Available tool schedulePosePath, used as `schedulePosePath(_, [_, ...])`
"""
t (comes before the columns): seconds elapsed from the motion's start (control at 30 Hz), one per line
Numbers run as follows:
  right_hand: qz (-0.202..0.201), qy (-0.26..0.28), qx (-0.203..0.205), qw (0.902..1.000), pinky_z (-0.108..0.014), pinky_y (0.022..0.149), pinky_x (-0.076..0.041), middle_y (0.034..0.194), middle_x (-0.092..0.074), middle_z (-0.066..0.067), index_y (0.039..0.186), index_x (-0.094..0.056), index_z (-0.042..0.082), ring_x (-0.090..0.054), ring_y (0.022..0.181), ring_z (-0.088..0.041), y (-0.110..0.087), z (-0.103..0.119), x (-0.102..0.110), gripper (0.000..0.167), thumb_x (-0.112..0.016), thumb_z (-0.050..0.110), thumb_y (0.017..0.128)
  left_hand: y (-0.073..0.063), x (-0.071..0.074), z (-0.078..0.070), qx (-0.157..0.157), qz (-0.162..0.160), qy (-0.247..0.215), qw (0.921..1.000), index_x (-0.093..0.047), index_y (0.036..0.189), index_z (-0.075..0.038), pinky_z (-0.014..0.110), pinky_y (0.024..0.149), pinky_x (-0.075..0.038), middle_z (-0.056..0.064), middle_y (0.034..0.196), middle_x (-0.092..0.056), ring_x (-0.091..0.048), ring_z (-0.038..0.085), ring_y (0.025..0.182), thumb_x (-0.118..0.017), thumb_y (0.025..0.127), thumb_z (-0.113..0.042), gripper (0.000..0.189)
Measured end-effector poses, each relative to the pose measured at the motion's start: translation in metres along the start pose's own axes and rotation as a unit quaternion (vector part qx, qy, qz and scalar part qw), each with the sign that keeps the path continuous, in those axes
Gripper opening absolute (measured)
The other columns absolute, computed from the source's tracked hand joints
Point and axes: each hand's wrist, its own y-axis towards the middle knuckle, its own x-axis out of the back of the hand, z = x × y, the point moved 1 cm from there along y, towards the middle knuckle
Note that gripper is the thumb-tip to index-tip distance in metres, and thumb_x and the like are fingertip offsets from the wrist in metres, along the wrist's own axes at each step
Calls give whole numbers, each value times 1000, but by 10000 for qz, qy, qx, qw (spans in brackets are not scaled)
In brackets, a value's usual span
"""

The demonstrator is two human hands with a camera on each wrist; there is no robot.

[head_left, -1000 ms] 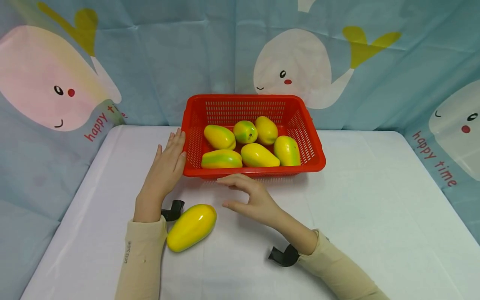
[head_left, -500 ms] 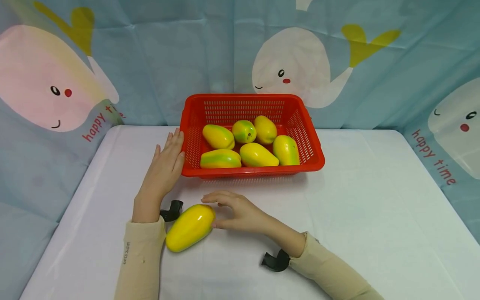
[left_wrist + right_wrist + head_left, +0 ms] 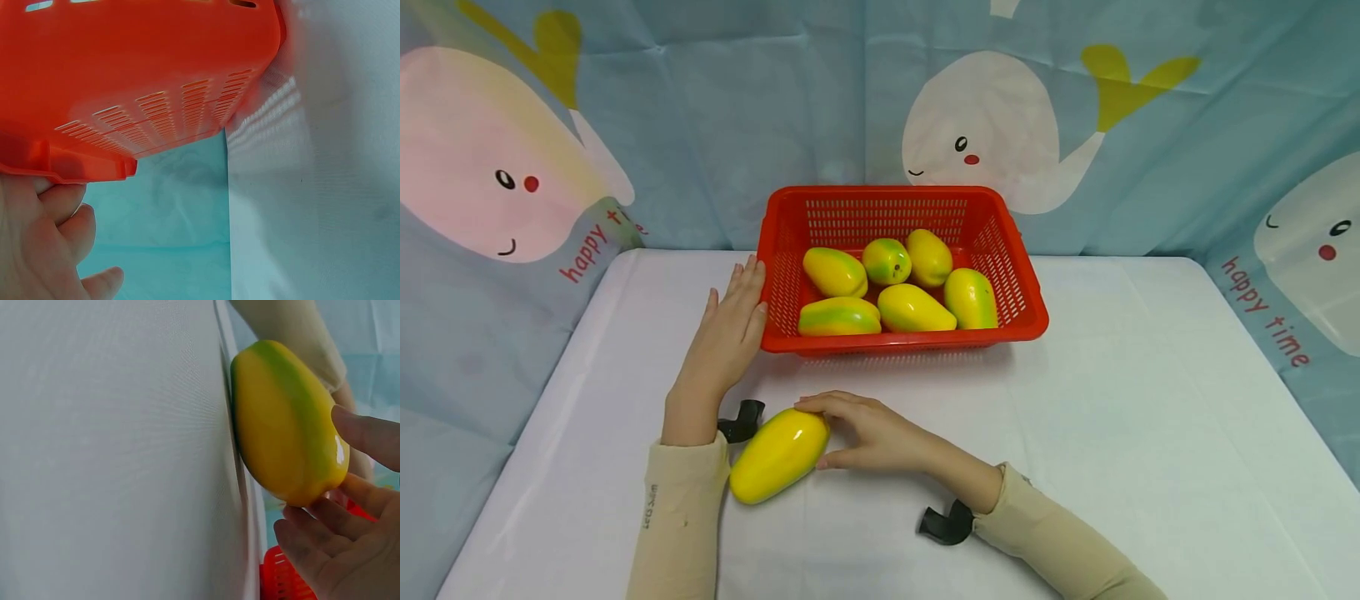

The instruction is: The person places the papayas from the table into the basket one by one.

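One yellow papaya with a green stripe (image 3: 281, 425) lies on the white table. My right hand (image 3: 880, 437) is at its right end, with the fingers over the far side and the thumb on the near side; the right wrist view shows the fingers (image 3: 325, 528) and thumb (image 3: 369, 437) about that end. My left hand (image 3: 722, 342) rests with straight fingers along the left side of a red plastic basket (image 3: 902, 340). In the left wrist view, the basket rim hides part of those fingers. Several yellow-green papayas (image 3: 917, 308) lie in the basket.
The white tabletop (image 3: 1120, 417) runs to a blue curtain (image 3: 775, 108) with whales printed on it. Black wrist-camera mounts (image 3: 947, 523) sit at both wrists. The left sleeve (image 3: 681, 517) lies close beside the loose papaya.
My right hand has moved left and down from in front of the basket to the end of the loose papaya. The left hand and basket stay put.
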Motion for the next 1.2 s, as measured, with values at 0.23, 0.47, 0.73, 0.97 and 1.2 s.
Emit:
schedulePosePath(0.23, [-98, 33, 86, 9999, -24, 98, -41, 132, -53, 0, 134, -50, 10, -50, 110, -7, 0, -2, -2, 63, -78, 16, 78, 0, 1, 0, 18, 19, -16, 10000, -15, 151, -7, 57, 111, -2, 6, 157, -11, -8, 26, 144, -30, 102, -24, 55])
schedulePosePath(0.47, [-144, 16, 63, 9999, -23, 97, -41, 129, -53, 2, 132, -51, 11, -49, 107, -6, 1, -2, -4, 62, -79, 17, 77, 0, 1, 1, 17, 35, -36, 10000, -15, 152, -8, 57, 111, -1, 6, 157, -11, -7, 26, 144, -30, 101, -25, 55])
schedulePosePath(0.73, [-180, 118, 72, 9997, -22, 97, -41, 127, -55, 0, 127, -52, 10, -51, 110, -7, 2, -1, -5, 59, -80, 14, 76, 1, 0, 1, 8, 16, -26, 10000, -15, 152, -8, 57, 111, -2, 6, 157, -12, -8, 26, 144, -30, 101, -25, 55])
schedulePosePath(0.97, [-115, 135, 56, 9998, -22, 97, -41, 127, -55, -1, 127, -51, 9, -52, 109, -8, 2, -2, -7, 59, -80, 14, 76, 1, -1, 2, -22, 10, -15, 10000, -16, 151, -7, 57, 111, -3, 6, 157, -11, -8, 27, 144, -30, 102, -25, 55])
schedulePosePath(1.2, [-86, 40, 6, 10000, -22, 97, -41, 127, -55, 0, 129, -50, 10, -51, 108, -6, 2, -2, -7, 61, -80, 16, 76, 0, -1, 2, -10, 0, -45, 10000, -16, 151, -8, 57, 111, -2, 6, 157, -12, -8, 26, 144, -29, 102, -26, 55])
